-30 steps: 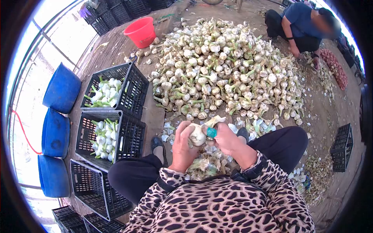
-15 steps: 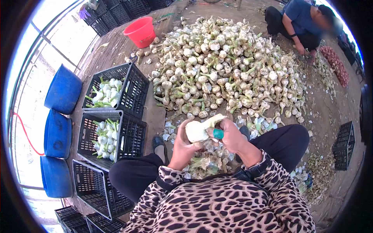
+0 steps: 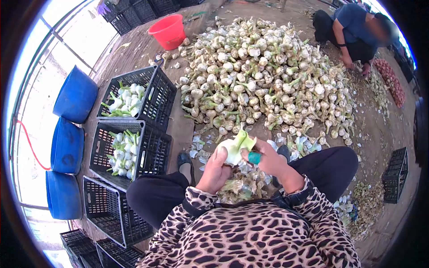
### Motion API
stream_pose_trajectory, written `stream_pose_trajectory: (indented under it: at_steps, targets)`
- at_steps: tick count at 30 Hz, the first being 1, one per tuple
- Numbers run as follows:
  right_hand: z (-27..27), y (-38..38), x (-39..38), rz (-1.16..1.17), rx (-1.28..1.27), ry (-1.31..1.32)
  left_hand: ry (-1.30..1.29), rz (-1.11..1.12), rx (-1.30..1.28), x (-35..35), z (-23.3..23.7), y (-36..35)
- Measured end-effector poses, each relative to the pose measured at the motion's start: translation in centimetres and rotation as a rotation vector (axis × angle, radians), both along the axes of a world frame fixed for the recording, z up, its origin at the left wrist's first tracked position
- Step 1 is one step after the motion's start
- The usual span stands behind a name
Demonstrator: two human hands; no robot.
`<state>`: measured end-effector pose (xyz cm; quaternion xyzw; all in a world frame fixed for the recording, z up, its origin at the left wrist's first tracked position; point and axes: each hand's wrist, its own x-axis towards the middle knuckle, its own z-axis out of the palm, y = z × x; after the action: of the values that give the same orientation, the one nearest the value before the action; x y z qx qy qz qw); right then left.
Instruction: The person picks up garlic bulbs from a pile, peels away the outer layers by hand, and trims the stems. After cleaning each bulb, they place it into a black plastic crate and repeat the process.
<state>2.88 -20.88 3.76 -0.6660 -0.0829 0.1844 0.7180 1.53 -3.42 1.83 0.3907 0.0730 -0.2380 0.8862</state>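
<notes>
A white garlic bulb (image 3: 232,152) with a green, partly loosened stem sits between my two hands, above my lap. My left hand (image 3: 213,172) is closed on the bulb's left side, thumb up along it. On the right, my right hand (image 3: 268,158), with a green wrap (image 3: 254,157) on one finger, pinches the stem and outer skin. Beneath them lies a heap of peeled husks (image 3: 243,185) between my feet. In front is a large pile of dirt-streaked, unpeeled garlic (image 3: 268,76).
Left stand black crates, two holding cleaned garlic (image 3: 123,154), beside several blue tubs (image 3: 67,147). A red bucket (image 3: 168,33) stands behind. A co-worker (image 3: 353,31) crouches at the upper right near a reddish heap (image 3: 390,80). Another black crate (image 3: 395,174) stands at right.
The bulb has turned, its stem now pointing more upward with green layers showing. My right hand has shifted slightly along the stem, and the view has moved a little.
</notes>
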Motion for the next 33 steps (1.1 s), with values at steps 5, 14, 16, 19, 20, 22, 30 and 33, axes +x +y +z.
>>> stream_pose_trajectory:
  at_steps: [5, 14, 16, 19, 20, 22, 30, 33]
  targets:
    - [-1.4, -0.3, -0.1, -0.179, 0.633, 0.378, 0.04, 0.012, -0.098, -0.2, -0.3, 0.9]
    - [-1.3, -3.5, 3.1, -0.616, 0.739, 0.366, 0.115, -0.024, -0.334, -0.7, -0.7, 2.2]
    - [-3.0, -3.8, 3.0, -0.295, -0.008, 0.09, 0.083, 0.041, -0.333, -0.5, -2.2, 2.8]
    - [-2.7, -2.1, 0.1, 0.34, -1.127, -0.345, 0.079, 0.094, -0.319, -0.1, -1.3, 3.0]
    - [-2.4, -1.7, 0.2, 0.219, -0.947, -0.382, 0.095, 0.112, -0.294, 0.1, -1.2, 2.8]
    - [-0.7, -0.4, 0.6, 0.03, -0.63, -0.369, 0.103, 0.181, -0.119, 0.0, -0.7, 2.1]
    - [0.1, 2.7, 0.7, -0.204, -0.524, -0.724, 0.104, 0.181, -0.138, -0.1, -0.3, 1.8]
    - [0.3, 2.9, 0.5, -0.172, -0.632, -0.881, 0.088, 0.211, -0.186, -0.1, -0.2, 1.7]
